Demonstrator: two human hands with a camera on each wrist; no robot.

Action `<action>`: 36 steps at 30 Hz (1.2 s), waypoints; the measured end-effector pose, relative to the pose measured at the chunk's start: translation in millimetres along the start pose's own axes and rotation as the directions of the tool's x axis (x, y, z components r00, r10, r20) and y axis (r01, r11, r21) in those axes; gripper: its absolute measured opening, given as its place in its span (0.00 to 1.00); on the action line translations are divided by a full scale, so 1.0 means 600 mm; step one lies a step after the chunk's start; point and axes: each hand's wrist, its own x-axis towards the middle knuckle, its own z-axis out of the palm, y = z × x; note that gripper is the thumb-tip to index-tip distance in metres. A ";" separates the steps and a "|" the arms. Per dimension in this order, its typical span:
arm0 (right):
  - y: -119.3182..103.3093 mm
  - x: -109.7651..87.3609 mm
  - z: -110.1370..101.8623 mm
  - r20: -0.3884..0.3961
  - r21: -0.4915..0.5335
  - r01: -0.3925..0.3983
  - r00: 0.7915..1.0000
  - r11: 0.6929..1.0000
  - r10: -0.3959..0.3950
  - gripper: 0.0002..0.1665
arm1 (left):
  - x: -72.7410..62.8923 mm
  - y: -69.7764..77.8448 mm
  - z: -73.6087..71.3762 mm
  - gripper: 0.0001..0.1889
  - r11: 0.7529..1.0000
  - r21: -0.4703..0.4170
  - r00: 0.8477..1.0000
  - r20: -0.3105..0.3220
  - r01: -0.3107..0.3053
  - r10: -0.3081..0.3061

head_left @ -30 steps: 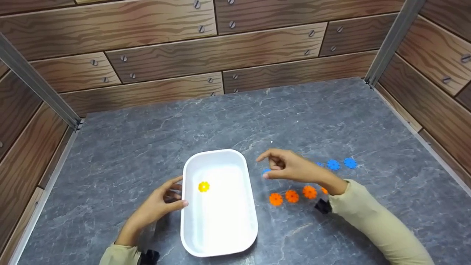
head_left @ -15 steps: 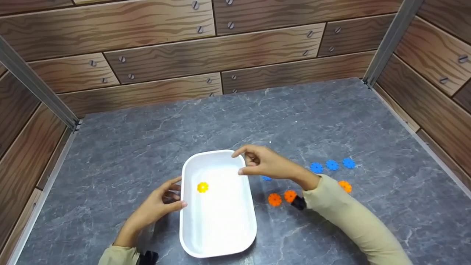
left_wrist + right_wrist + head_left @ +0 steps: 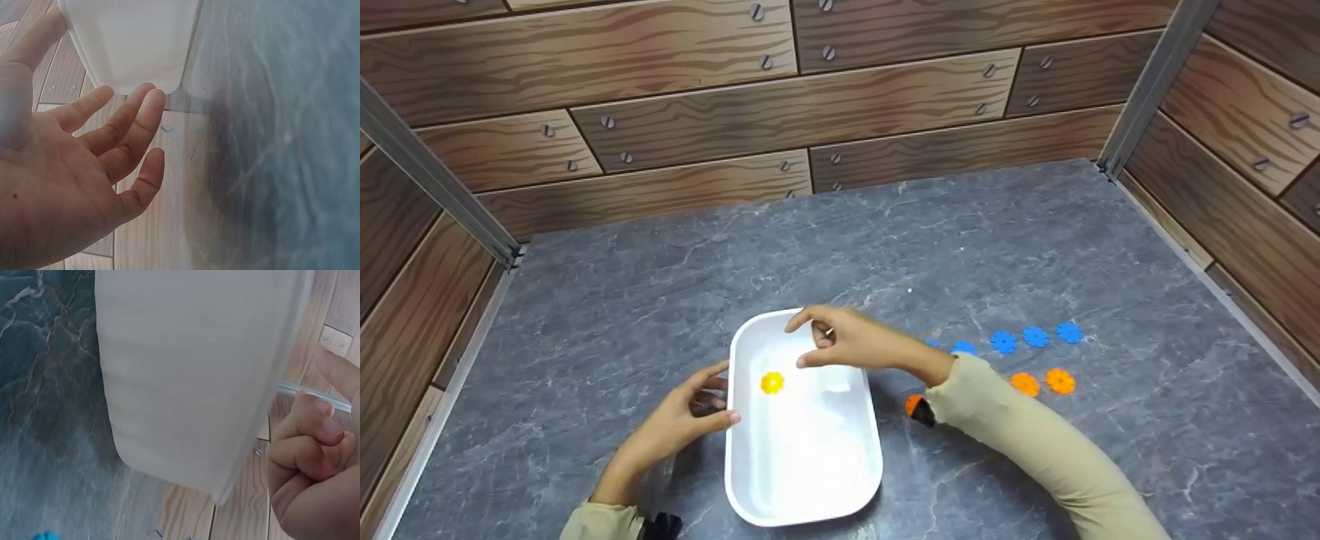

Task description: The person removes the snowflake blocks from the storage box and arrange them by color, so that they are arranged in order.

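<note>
A white plastic tray [image 3: 802, 517] stands lengthwise in the head view, with one yellow flower-shaped disc [image 3: 772, 382] on its floor. My left hand [image 3: 684, 420] holds the tray's left side, thumb on the rim and fingers along the outer wall. In the left wrist view those fingers [image 3: 129, 129] are loosely bent at the tray's wall. Over the tray's far right part hovers my right hand [image 3: 847, 339], index finger and thumb spread apart, nothing visible between them. Its other fingers are curled in the right wrist view. The yellow disc lies just left of the thumb tip.
Right of the tray lie a row of blue flower-shaped discs [image 3: 1035, 337] and a nearer row of orange discs [image 3: 1060, 381], partly hidden by the right sleeve [image 3: 1020, 427]. Wood-patterned panels [image 3: 690, 135] wall in the grey marbled tabletop [image 3: 660, 277].
My right hand has moved left from above the blue discs, past the tray's right rim, to over its inside. The left hand and the yellow disc stay in place.
</note>
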 end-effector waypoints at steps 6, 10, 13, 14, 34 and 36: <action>0.003 0.026 0.017 0.044 -0.118 0.013 0.999 0.993 -0.008 0.28 | 0.003 -0.001 0.001 0.41 1.000 0.011 1.000 -0.006 0.013 -0.013; 0.003 0.040 0.027 0.080 -0.231 0.021 0.997 0.973 -0.002 0.27 | 0.000 -0.002 0.001 0.41 1.000 0.000 1.000 -0.004 0.002 -0.002; 0.006 0.046 0.035 0.102 -0.303 0.006 0.994 0.953 0.027 0.27 | -0.002 -0.002 -0.001 0.41 1.000 -0.004 1.000 0.003 -0.006 0.006; 0.008 0.049 0.038 0.108 -0.321 -0.001 0.994 0.947 0.037 0.27 | -0.003 -0.002 -0.001 0.41 1.000 -0.002 1.000 0.007 -0.010 0.010; 0.032 0.076 0.070 0.150 -0.506 -0.097 0.969 0.857 0.198 0.29 | 0.000 -0.003 0.000 0.40 1.000 0.001 1.000 0.004 -0.013 0.013; 0.032 0.077 0.071 0.152 -0.513 -0.096 0.968 0.853 0.201 0.29 | -0.001 -0.003 0.000 0.40 1.000 0.001 1.000 0.000 -0.013 0.013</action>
